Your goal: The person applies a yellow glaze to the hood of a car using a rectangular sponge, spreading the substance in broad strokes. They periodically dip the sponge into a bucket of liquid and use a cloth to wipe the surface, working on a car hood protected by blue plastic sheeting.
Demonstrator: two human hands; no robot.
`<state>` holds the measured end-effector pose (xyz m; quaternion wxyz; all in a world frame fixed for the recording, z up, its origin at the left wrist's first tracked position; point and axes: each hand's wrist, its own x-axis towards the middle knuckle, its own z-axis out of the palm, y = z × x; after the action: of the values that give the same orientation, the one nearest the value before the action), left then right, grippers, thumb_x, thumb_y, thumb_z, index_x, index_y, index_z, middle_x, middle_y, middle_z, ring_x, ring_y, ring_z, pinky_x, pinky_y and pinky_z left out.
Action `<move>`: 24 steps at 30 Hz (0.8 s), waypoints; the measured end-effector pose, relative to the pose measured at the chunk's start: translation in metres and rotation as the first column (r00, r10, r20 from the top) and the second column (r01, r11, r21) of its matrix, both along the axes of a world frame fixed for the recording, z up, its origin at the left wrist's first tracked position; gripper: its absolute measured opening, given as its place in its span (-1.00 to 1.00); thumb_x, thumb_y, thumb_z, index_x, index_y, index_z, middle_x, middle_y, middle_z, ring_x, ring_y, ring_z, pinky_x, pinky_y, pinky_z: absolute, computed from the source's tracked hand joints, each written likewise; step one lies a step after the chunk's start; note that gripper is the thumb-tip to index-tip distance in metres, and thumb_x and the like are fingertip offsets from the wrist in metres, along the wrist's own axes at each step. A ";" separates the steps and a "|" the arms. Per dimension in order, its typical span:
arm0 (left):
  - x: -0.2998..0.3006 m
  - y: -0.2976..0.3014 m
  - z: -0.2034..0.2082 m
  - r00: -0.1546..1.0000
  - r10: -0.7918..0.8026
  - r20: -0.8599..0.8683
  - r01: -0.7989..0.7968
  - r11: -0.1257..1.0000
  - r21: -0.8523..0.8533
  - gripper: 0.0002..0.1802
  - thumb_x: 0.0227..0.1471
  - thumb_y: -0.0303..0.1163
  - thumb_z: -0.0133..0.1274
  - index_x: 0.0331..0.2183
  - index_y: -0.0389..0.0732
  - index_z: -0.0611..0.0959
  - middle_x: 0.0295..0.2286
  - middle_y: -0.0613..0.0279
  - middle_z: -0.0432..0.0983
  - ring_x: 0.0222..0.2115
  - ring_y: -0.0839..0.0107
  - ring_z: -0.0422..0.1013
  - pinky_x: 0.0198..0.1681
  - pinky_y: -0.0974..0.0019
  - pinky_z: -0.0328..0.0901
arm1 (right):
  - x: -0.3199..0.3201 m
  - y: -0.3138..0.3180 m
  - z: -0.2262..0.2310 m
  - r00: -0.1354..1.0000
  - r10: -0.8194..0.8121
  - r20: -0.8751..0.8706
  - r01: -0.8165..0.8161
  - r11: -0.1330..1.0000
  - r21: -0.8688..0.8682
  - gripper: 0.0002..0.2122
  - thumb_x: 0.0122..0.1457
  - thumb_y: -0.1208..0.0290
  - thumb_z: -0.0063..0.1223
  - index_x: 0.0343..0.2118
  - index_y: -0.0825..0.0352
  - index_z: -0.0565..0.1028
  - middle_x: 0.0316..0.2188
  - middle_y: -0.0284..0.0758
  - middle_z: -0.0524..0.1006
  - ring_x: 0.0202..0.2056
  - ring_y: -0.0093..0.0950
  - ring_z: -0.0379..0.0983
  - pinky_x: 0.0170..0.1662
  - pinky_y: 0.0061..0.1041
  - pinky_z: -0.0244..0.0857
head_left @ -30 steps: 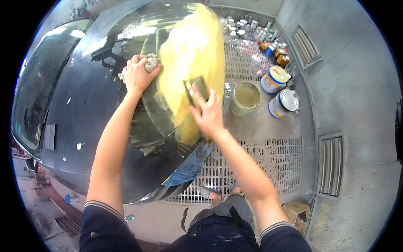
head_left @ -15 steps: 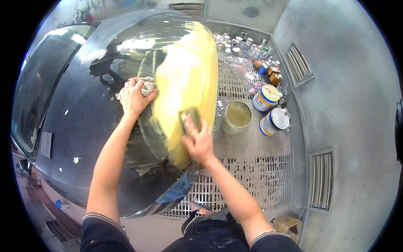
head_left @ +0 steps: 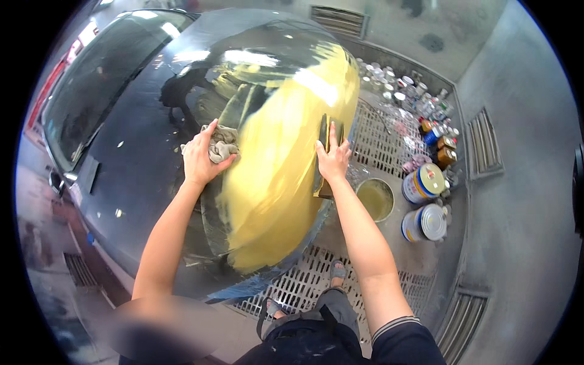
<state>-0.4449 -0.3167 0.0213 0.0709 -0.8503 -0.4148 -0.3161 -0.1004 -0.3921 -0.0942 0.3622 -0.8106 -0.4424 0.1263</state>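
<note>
A dark car body panel [head_left: 143, 164] fills the left and middle, with a broad patch of smooth yellow filler [head_left: 271, 167] along its rounded right end. My left hand [head_left: 201, 159] rests on the dark paint left of the patch, its fingers curled on a crumpled grey-beige cloth [head_left: 224, 146]. At the right edge of the yellow area, my right hand [head_left: 333, 163] grips a long dark sanding block [head_left: 323, 131] from above. Its flat underside is hidden against the panel. Wet-looking dark smears show on the paint beyond the left hand.
Right of the car stands an open round bucket [head_left: 375, 201] of murky liquid. Two paint cans [head_left: 424, 184] are beside it, with several bottles and jars [head_left: 426, 100] along the wall. The floor has slotted grating [head_left: 382, 143]. A grey wall [head_left: 529, 182] with vents bounds the right side.
My right hand has moved with the sanding block from the lower middle of the yellow patch to its right edge. My left hand keeps the cloth; the whole view has shifted.
</note>
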 end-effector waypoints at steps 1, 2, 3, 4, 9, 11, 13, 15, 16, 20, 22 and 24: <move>0.004 0.000 -0.001 1.000 0.000 0.006 0.000 1.000 0.018 0.15 -0.33 -0.01 0.51 0.31 -0.05 0.40 -0.05 0.08 0.60 -0.04 0.07 0.52 0.03 0.05 0.38 | 0.007 0.003 -0.003 0.999 0.036 0.016 -0.035 0.999 -0.036 -0.19 0.27 -0.20 0.03 0.51 -0.25 -0.05 0.37 0.20 0.06 0.27 0.24 0.14 0.32 0.08 0.13; 0.006 -0.003 0.003 1.000 0.010 -0.021 -0.009 1.000 0.019 0.15 -0.31 -0.03 0.50 0.32 -0.07 0.39 -0.03 0.05 0.60 -0.02 0.06 0.51 0.06 0.05 0.37 | 0.010 0.004 -0.003 0.997 0.074 -0.028 -0.075 0.996 -0.049 -0.17 0.26 -0.21 0.04 0.52 -0.25 -0.08 0.39 0.20 0.02 0.28 0.25 0.11 0.32 0.09 0.12; 0.006 -0.006 0.008 0.999 0.024 -0.037 -0.023 0.999 0.025 0.15 -0.30 -0.04 0.50 0.32 -0.09 0.39 -0.02 0.03 0.59 0.01 0.04 0.50 0.09 0.04 0.36 | 0.011 0.004 0.001 0.992 0.116 -0.057 -0.120 0.991 -0.056 -0.15 0.26 -0.23 0.05 0.52 -0.24 -0.11 0.40 0.21 -0.02 0.30 0.25 0.09 0.32 0.10 0.11; 0.006 -0.012 0.009 0.996 0.072 -0.046 -0.072 0.997 0.017 0.14 -0.31 0.00 0.51 0.31 -0.07 0.40 0.00 0.03 0.58 0.03 0.03 0.49 0.11 0.03 0.35 | 0.011 0.001 0.004 0.986 0.142 -0.087 -0.145 0.989 -0.034 -0.09 0.22 -0.22 0.11 0.53 -0.17 -0.14 0.39 0.22 -0.01 0.31 0.23 0.08 0.33 0.09 0.11; 0.034 -0.066 0.017 0.942 0.319 -0.109 -0.327 0.943 -0.063 0.06 -0.33 0.11 0.51 0.23 0.04 0.50 0.06 0.08 0.53 0.08 0.02 0.44 0.14 -0.02 0.31 | 0.028 -0.032 0.011 0.914 0.185 -0.361 -0.141 0.979 0.146 0.08 0.09 -0.12 0.36 0.53 0.13 -0.12 0.24 0.16 0.19 0.25 0.10 0.17 0.30 0.00 0.16; 0.042 -0.093 0.007 0.944 0.313 -0.106 -0.321 0.944 -0.069 -0.01 -0.32 0.11 0.51 0.18 0.07 0.55 0.05 0.11 0.52 0.08 0.04 0.42 0.13 -0.04 0.30 | 0.024 -0.034 0.019 0.950 0.186 -0.250 -0.152 0.977 0.148 0.00 0.04 -0.03 0.39 0.48 0.16 0.07 0.16 0.09 0.28 0.16 0.05 0.25 0.26 -0.05 0.21; 0.039 -0.117 0.005 0.946 0.304 -0.112 -0.310 0.949 -0.046 -0.05 -0.34 0.07 0.51 0.16 0.11 0.58 0.01 0.16 0.53 0.04 0.09 0.43 0.08 -0.02 0.31 | 0.007 -0.031 0.040 0.967 0.190 -0.169 -0.165 0.975 0.150 -0.05 0.00 0.02 0.41 0.45 0.19 0.19 0.12 0.05 0.33 0.10 0.02 0.30 0.23 -0.09 0.24; 0.040 -0.134 0.007 0.935 0.334 -0.114 -0.342 0.938 -0.051 -0.06 -0.36 0.07 0.51 0.14 0.14 0.60 0.00 0.23 0.53 0.04 0.15 0.43 0.07 0.01 0.30 | -0.015 -0.014 0.063 0.957 0.209 -0.201 -0.186 0.975 0.125 -0.02 -0.03 0.01 0.43 0.45 0.19 0.19 0.12 0.04 0.33 0.13 0.00 0.30 0.24 -0.12 0.24; 0.040 -0.136 0.008 0.934 0.342 -0.106 -0.349 0.936 -0.053 -0.07 -0.37 0.07 0.51 0.13 0.15 0.61 0.00 0.26 0.53 0.04 0.18 0.43 0.07 0.02 0.30 | -0.025 -0.003 0.074 0.953 0.215 -0.215 -0.195 0.974 0.114 -0.01 -0.04 0.01 0.45 0.45 0.20 0.18 0.13 0.04 0.33 0.14 0.00 0.30 0.25 -0.14 0.24; 0.049 -0.132 0.009 0.947 0.321 -0.019 -0.322 0.946 -0.044 0.04 -0.35 0.07 0.50 0.22 0.08 0.50 -0.02 0.26 0.52 0.03 0.20 0.42 0.08 0.05 0.28 | -0.047 0.050 0.092 0.872 0.374 -0.317 -0.280 0.911 0.303 -0.05 0.06 0.10 0.40 0.46 0.26 0.11 0.19 0.07 0.31 0.19 0.00 0.29 0.27 -0.14 0.22; 0.047 -0.131 0.006 0.951 0.310 0.007 -0.309 0.949 -0.066 0.11 -0.35 0.07 0.50 0.26 0.01 0.43 -0.03 0.24 0.52 0.02 0.18 0.41 0.09 0.05 0.28 | -0.052 0.044 0.085 0.852 0.420 -0.311 -0.323 0.891 0.318 -0.07 0.09 0.16 0.39 0.47 0.27 0.10 0.21 0.07 0.30 0.19 -0.02 0.29 0.28 -0.15 0.22; 0.041 -0.132 0.004 0.945 0.326 0.001 -0.325 0.943 -0.076 0.13 -0.35 0.05 0.50 0.26 -0.06 0.41 -0.04 0.19 0.52 0.00 0.13 0.41 0.09 0.06 0.28 | -0.062 0.019 0.066 0.848 0.432 -0.308 -0.341 0.888 0.308 -0.08 0.08 0.20 0.40 0.47 0.26 0.10 0.20 0.05 0.32 0.18 -0.04 0.30 0.27 -0.16 0.23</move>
<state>-0.4038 -0.4492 0.0250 0.0873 -0.7700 -0.5614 -0.2903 -0.1622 -0.3732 -0.0280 0.5014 -0.6153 -0.5337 0.2918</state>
